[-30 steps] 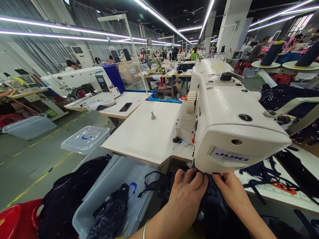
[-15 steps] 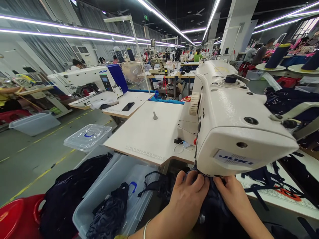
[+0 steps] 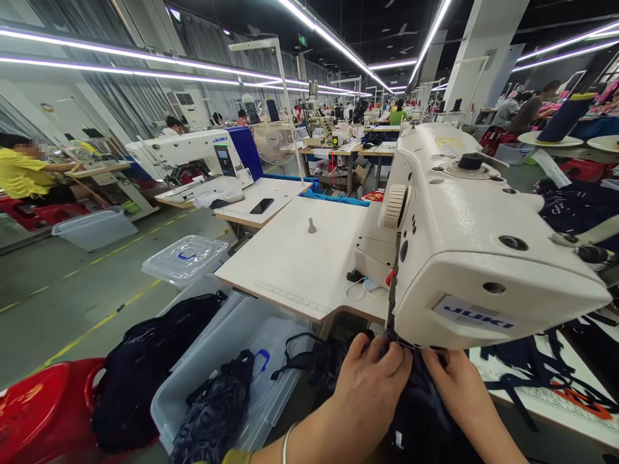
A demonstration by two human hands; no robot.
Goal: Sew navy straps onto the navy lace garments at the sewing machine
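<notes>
A dark navy garment (image 3: pixel 422 403) hangs beneath the head of a white sewing machine (image 3: pixel 464 232). My left hand (image 3: pixel 370 390) has its fingers curled onto the cloth, left of the machine head and close to the needle area. To the right of it, my right hand (image 3: pixel 452 380) pinches the same garment just below the machine's front end. The machine head hides the needle and part of the fingertips. Thin dark straps spread from the cloth to the left of my left hand.
A clear plastic bin (image 3: pixel 167 406) with navy garments stands at lower left, near a red stool (image 3: pixel 48 412). The white tabletop (image 3: pixel 290 258) extends behind the bin. A phone (image 3: pixel 262 205) lies on a farther table. Dark straps (image 3: pixel 520 367) lie at right. A person in yellow (image 3: pixel 24 171) sits far left.
The camera has turned slightly left, so the scene sits farther right. Both hands stay on the garment under the machine head with almost the same grip.
</notes>
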